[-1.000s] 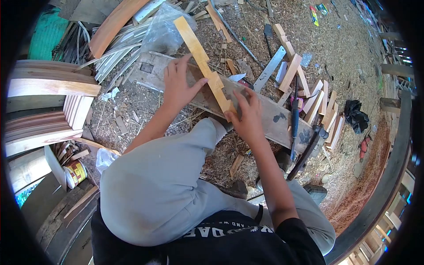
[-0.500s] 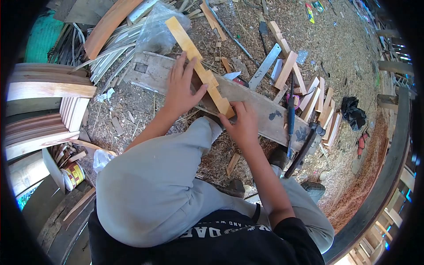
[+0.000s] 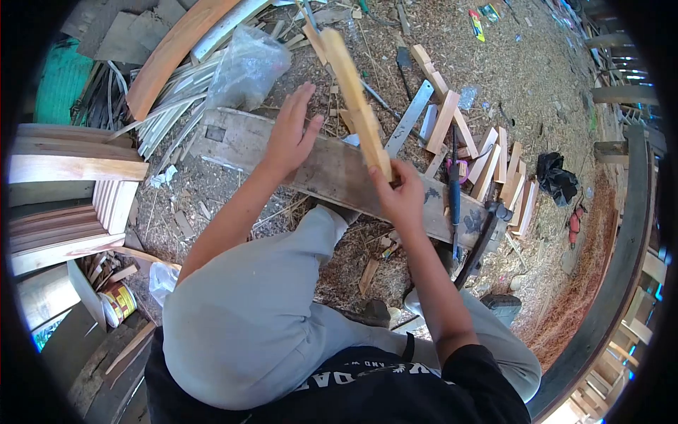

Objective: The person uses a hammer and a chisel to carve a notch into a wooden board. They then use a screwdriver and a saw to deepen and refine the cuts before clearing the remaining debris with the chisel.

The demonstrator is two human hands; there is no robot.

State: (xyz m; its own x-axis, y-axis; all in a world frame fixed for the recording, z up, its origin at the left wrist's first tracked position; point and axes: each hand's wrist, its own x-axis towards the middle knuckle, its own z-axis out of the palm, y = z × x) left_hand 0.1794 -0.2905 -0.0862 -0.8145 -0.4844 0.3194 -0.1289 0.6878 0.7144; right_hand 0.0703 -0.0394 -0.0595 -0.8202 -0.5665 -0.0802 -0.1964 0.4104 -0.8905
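Note:
My right hand [image 3: 404, 198] grips the near end of a notched wooden strip [image 3: 359, 106], pale yellow and slightly blurred. The strip tilts up and away over a worn plank [image 3: 325, 159]. To the left, my left hand [image 3: 291, 134] is off the strip, its fingers stretched out and holding nothing. It hovers above the plank's left half. On the plank's right end lie a hammer [image 3: 484, 240] and a blue-handled tool [image 3: 454, 198], whose exact kind I cannot make out.
Cut wood blocks [image 3: 487, 169] lie right of the plank, near a metal ruler-like strip [image 3: 409, 119]. A plastic bag [image 3: 248, 67] rests on thin wood strips at upper left. Curved wooden pieces [image 3: 74, 169] are stacked at left. A black bag [image 3: 556, 179] lies on the sawdust-covered ground.
My left hand has let go of the notched wooden strip and opened. My right hand has lifted the strip off the plank, swinging its far end to the right.

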